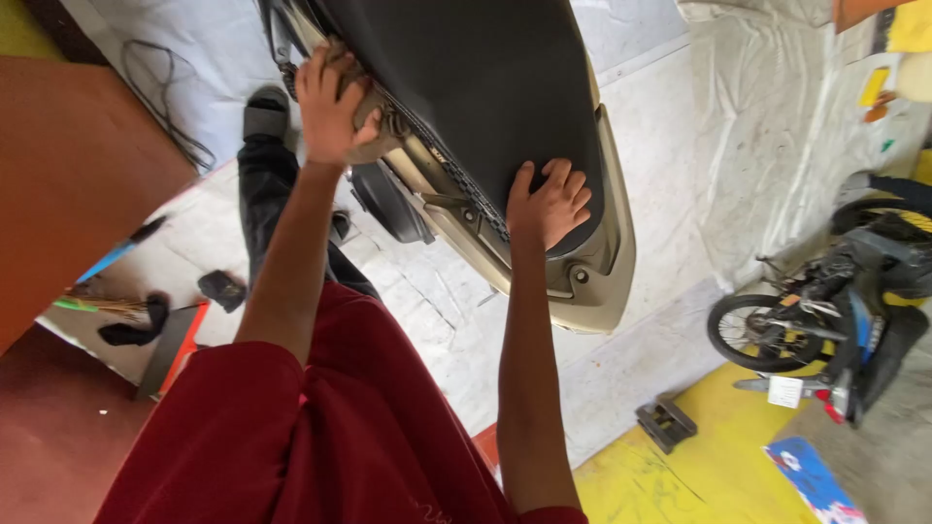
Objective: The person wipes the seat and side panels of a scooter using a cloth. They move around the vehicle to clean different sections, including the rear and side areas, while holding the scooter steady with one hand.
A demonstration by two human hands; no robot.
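- Where the head camera looks down past a red shirt, both bare arms stretch out to the rear of a scooter.
- The left hand lies on the scooter's side edge beside the black seat; its fingers are curled close together over the rim, with the thumb hooked round toward the seat. Whether it pinches anything beneath is hidden.
- The right hand rests flat on the rear end of the seat, fingers slightly spread and pointing away from the person, palm down on the black cover.
- The scooter takes up the top middle of the view, its beige tail panel wrapping round the seat's end, just beyond the right hand.
- Below the left forearm a leg in dark trousers ends in a sandalled foot on the pale floor.
- An orange-brown board fills the left side, with dark rags near its lower edge.
- A small motorcycle stands at the far right, well apart from the hands.
- A black block sits on the yellow floor patch to the right of the right forearm.
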